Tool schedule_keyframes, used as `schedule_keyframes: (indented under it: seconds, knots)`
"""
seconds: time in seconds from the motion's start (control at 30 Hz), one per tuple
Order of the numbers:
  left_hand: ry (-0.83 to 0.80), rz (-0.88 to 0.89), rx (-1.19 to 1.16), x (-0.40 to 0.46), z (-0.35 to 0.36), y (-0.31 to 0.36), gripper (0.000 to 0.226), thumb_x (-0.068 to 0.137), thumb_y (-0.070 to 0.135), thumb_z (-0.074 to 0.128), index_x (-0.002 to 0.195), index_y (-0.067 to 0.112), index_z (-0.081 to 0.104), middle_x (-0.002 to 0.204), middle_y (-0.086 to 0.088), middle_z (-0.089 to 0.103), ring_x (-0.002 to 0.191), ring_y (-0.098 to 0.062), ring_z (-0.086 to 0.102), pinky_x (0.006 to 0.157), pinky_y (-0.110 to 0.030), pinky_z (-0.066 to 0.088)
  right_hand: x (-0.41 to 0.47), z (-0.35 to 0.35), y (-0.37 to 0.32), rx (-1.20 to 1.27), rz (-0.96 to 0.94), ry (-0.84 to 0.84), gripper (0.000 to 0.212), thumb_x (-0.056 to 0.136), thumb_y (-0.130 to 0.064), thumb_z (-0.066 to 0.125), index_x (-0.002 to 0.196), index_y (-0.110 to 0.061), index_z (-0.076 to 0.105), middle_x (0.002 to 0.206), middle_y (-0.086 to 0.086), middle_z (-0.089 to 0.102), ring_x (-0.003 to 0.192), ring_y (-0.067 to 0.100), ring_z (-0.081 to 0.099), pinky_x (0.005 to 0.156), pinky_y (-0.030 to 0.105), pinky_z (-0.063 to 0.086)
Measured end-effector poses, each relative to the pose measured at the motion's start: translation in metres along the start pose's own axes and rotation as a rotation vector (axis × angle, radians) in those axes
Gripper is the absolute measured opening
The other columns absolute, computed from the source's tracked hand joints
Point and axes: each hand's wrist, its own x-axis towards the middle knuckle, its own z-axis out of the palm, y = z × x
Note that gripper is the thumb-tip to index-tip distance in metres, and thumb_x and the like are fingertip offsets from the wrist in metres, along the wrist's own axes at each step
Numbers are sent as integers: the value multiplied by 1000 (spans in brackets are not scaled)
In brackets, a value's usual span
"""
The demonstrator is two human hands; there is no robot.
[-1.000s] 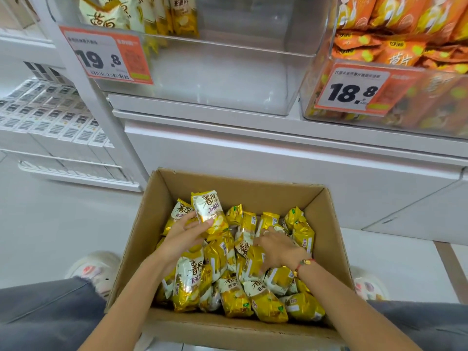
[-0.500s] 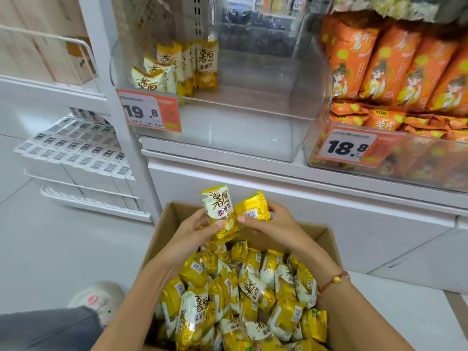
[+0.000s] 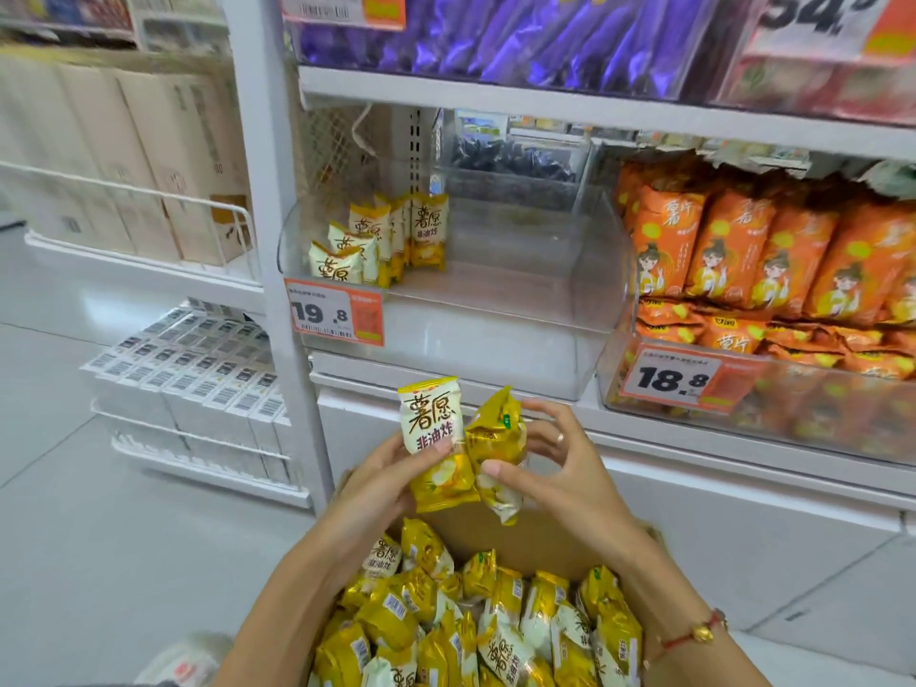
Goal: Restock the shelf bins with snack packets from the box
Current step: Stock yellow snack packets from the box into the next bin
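Box [image 3: 545, 542] full of yellow packets; clear bin [image 3: 495, 309] holds few; both hands' fingers clamp packets.

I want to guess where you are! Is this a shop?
Most likely a shop's snack aisle: price tags hang on clear shelf bins, orange snack packets fill one, and a cardboard box holds stock.
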Motion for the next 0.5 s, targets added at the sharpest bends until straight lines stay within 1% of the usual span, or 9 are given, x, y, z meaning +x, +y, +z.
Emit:
schedule_keyframes:
  seconds: [0.03, 0.07, 0.13, 0.17, 0.23, 0.3, 0.4, 0.47, 0.5]
  knots:
    - [56, 51, -31, 0, 1, 8, 48, 78, 29, 66, 123, 13, 61, 113, -7, 71, 104, -21, 68, 87, -32, 55, 1, 0, -8, -30, -45, 25, 77, 54, -58, 84, 120, -33, 54, 104, -14, 66, 101, 1, 61, 87, 14, 44]
    - [131, 108, -50, 2, 0, 17, 48, 76, 29, 67, 120, 12, 63, 110, -6, 72, 100, -20, 69, 81, -29, 56, 3, 0, -18, -59, -97, 51, 71, 53, -60, 83, 114, -33, 61, 100, -16, 63, 97, 1, 61, 84, 12, 44]
    - [290, 245, -73, 7, -2, 38, 45, 73, 29, 69, 115, 14, 65, 105, -4, 73, 93, -16, 70, 73, -24, 55, 10, -1, -37, -64, -190, 99, 51, 53, -59, 79, 93, -29, 69, 90, -12, 61, 88, 5, 62, 77, 15, 45]
    - [361, 324, -85, 10, -4, 49, 40, 75, 27, 69, 113, 15, 65, 102, -2, 74, 90, -14, 69, 71, -21, 55, 14, -1, -47, -42, -201, 113, 49, 52, -58, 79, 88, -28, 68, 88, -9, 63, 85, 6, 63, 76, 16, 47]
    - [472, 489, -96, 17, -7, 72, 27, 81, 19, 69, 108, 18, 66, 95, 3, 74, 86, -10, 68, 67, -16, 54, 24, 0, -69, 33, -193, 98, 54, 52, -56, 83, 90, -23, 63, 86, -7, 68, 81, 6, 64, 75, 18, 50]
    - [510, 627, -66, 27, -9, 96, 21, 84, 15, 68, 104, 19, 64, 94, 5, 72, 84, -6, 67, 66, -13, 52, 38, 1, -93, 72, -185, 64, 57, 57, -52, 85, 94, -18, 57, 82, -9, 68, 76, 6, 64, 70, 19, 51]
    - [521, 731, 83, 49, -18, 128, 25, 84, 23, 72, 106, 17, 62, 100, 3, 72, 92, -12, 67, 75, -23, 54, 70, 2, -132, 76, -86, 11, 50, 62, -51, 73, 101, -21, 59, 84, -9, 67, 71, 3, 65, 63, 26, 55]
    - [558, 741, 225, 66, -32, 139, 38, 77, 41, 75, 108, 24, 62, 100, 10, 71, 94, -11, 66, 81, -32, 55, 94, 1, -151, 122, 76, -90, 45, 76, -53, 65, 105, -20, 60, 85, -3, 66, 68, 9, 65, 60, 28, 54]
    - [584, 739, 301, 73, -40, 142, 42, 73, 52, 72, 107, 30, 61, 100, 14, 70, 94, -7, 65, 82, -34, 55, 105, -1, -159, 162, 162, -156, 40, 81, -52, 62, 104, -19, 60, 82, -2, 66, 67, 10, 64, 64, 28, 55]
